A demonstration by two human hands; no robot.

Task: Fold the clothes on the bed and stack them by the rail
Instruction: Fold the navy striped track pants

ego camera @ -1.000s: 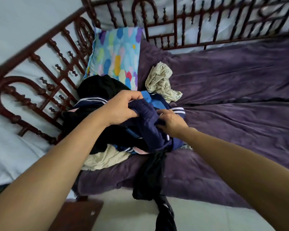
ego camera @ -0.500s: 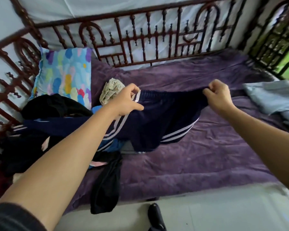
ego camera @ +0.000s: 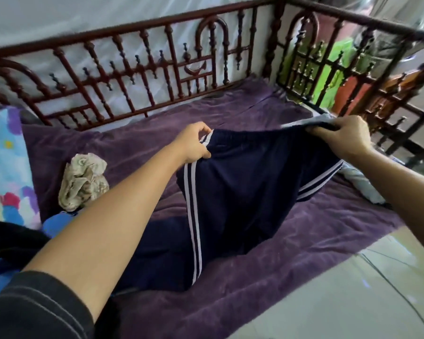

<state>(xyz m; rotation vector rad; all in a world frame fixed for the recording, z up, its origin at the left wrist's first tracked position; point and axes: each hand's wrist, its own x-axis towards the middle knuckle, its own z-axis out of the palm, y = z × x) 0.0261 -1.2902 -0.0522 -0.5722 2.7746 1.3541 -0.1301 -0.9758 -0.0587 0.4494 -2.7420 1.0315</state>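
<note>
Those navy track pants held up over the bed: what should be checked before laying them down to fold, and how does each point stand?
1. Left hand grip on the navy track pants waistband: ok.
2. Right hand grip on the other waistband end: ok.
3. Waistband stretched flat between the hands: ok.
4. Legs straight: not ok, the lower part lies bunched on the purple blanket.
5. Bare blanket beneath: ok; the crumpled beige cloth lies apart, to the left.
6. Stacking spot by the rail: cannot tell.

Two hands (ego camera: 194, 143) (ego camera: 345, 140) gripping navy trousers (ego camera: 240, 192), purple bed (ego camera: 267, 277)
</note>
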